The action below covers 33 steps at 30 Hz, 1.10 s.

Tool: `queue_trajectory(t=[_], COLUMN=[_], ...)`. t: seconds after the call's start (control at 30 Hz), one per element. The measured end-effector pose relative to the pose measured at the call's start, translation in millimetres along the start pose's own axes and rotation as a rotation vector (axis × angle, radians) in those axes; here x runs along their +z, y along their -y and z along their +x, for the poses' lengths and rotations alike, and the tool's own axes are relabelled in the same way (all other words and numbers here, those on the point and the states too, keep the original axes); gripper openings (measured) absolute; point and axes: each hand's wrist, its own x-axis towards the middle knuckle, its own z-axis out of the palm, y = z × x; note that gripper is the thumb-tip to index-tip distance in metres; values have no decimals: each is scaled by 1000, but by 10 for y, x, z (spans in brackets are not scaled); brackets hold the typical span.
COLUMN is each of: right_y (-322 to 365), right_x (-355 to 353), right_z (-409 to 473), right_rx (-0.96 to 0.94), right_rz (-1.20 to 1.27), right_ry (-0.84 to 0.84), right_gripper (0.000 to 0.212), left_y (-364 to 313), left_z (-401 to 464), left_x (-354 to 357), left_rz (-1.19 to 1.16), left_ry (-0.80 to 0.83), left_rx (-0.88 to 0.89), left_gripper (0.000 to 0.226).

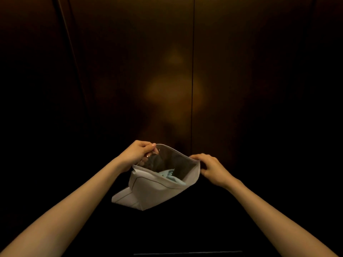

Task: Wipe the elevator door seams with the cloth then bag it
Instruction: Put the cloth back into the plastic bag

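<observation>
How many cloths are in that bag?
1 that shows: a light blue cloth lies inside the white bag, near its open mouth. The bag's dark inside may hide more.

Both bare forearms are extended forward from the lower corners of the frame, converging toward centre. Left hand (136, 154) is held at centre-left, fingers curled, thumb on top in a pinch. Right hand (210, 167) is held slightly lower at centre-right, fingertips pinched together.

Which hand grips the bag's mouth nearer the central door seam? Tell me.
The right hand. It pinches the bag at the rim's right end, almost under the central door seam; the left hand holds the far end.
</observation>
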Motion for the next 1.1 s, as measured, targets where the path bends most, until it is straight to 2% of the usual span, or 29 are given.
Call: queue_trajectory(t=[0.07, 0.1, 0.23, 0.3, 0.43, 0.6, 0.7, 0.8, 0.93, 1.0, 1.1], right_y=[15, 20, 58, 44, 3, -78, -126, -199, -328, -397, -418], right_x=[6, -12, -76, -109, -216, -236, -219, -182, -34, 111, 378], right_z=[5, -1, -6, 3, -4, -14, -33, -53, -85, -108, -178], right_rx=[2, 1, 5, 55, 146, 228, 266, 302, 366, 385, 393], right_rz=[73, 87, 90, 183, 374, 409, 470, 493, 426, 346, 264], right_ry=[-40, -28, 42, 20, -7, -65, -119, -130, -119, -73, 27], right_gripper=[22, 18, 15, 14, 14, 17, 16, 14, 16, 16, 16], left_y=[24, 34, 118, 185, 348, 526, 603, 667, 865, 1023, 1319], left_z=[-16, -30, -36, -30, -72, -151, -198, -278, -441, -564, -790], left_x=[-27, -37, -117, -161, -284, -279, -187, -111, -124, -121, -74], left_rz=[32, 86, 517, 648, 578, 518, 422, 411, 313, 222, 242], left_ry=[13, 23, 17, -36, -14, 39, 33, 29, -106, -192, -257], left_rx=[2, 6, 75, 102, 118, 84, 22, 53, 82, 43, -43], left_gripper=[33, 32, 20, 8, 14, 25, 14, 4, 13, 19, 26])
